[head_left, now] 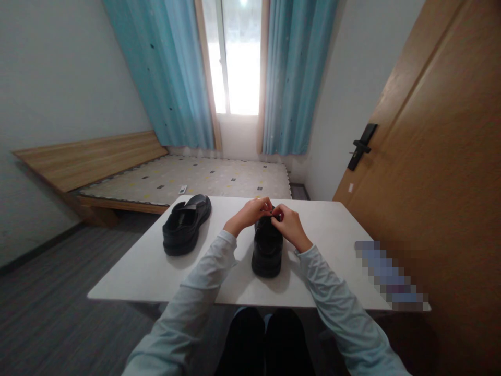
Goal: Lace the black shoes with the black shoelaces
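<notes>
A black leather shoe [267, 253] stands upright on the white table in front of me, its heel towards me and its opening facing up. My left hand [256, 211] pinches at the upper, on the far side of the opening. From the right, my right hand [287, 222] is closed on the same area, its fingertips close to those of the left. The fingers hide the front of the shoe and the exact part they grip. Another black shoe [182, 243] sits apart at the table's left, toe pointing away.
The white table [129, 277] has its near edge just before my knees. A blurred-out bluish item [391, 274] lies at its right edge. Beyond stands a bed [219, 177] with a small white object [182, 189] on it. A wooden door [438, 172] is close on the right.
</notes>
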Tool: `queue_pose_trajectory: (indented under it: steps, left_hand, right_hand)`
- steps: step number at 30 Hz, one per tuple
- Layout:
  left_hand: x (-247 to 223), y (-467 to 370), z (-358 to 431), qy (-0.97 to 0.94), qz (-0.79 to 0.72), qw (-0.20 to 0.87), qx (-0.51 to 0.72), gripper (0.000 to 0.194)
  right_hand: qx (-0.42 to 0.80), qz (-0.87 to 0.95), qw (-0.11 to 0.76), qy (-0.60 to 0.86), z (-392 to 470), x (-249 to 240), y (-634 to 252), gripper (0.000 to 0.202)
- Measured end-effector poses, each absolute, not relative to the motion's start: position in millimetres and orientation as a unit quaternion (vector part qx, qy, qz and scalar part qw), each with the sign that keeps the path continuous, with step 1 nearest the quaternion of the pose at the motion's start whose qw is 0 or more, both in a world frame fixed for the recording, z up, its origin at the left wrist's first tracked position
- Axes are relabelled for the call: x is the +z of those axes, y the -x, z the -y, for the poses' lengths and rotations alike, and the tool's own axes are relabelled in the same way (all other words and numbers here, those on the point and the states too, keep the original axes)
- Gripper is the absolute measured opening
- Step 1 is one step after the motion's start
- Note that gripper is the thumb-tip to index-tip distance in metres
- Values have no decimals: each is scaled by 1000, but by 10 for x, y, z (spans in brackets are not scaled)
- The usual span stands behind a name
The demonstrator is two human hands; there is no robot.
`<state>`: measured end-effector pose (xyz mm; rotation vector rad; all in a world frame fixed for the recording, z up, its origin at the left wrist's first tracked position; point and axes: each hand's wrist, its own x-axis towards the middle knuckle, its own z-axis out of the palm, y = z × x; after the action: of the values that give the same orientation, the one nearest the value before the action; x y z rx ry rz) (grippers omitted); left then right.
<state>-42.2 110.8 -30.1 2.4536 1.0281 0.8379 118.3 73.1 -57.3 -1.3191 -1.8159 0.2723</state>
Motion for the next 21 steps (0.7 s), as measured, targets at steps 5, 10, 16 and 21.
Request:
queue_pose_trajectory:
  steps: [5, 10, 16, 21]
  left_hand:
    - [-335, 456, -1113, -847, -353, 229, 324, 8]
    - [-319, 511, -1138, -864, -325, 190, 335, 8]
    - [-249, 520, -1127, -909, -293, 35, 295, 4]
    - [-221, 493, -1086, -921, -299, -21, 251, 5]
  right_hand:
    - [152, 725, 433, 515, -724, -568, -1178, 10]
    - [166, 724, 435, 509, -727, -578, -1178, 11]
    - [184, 721, 441, 502, -734, -580, -1182, 13]
    - [202, 728, 444, 482, -737, -572, -1204, 15]
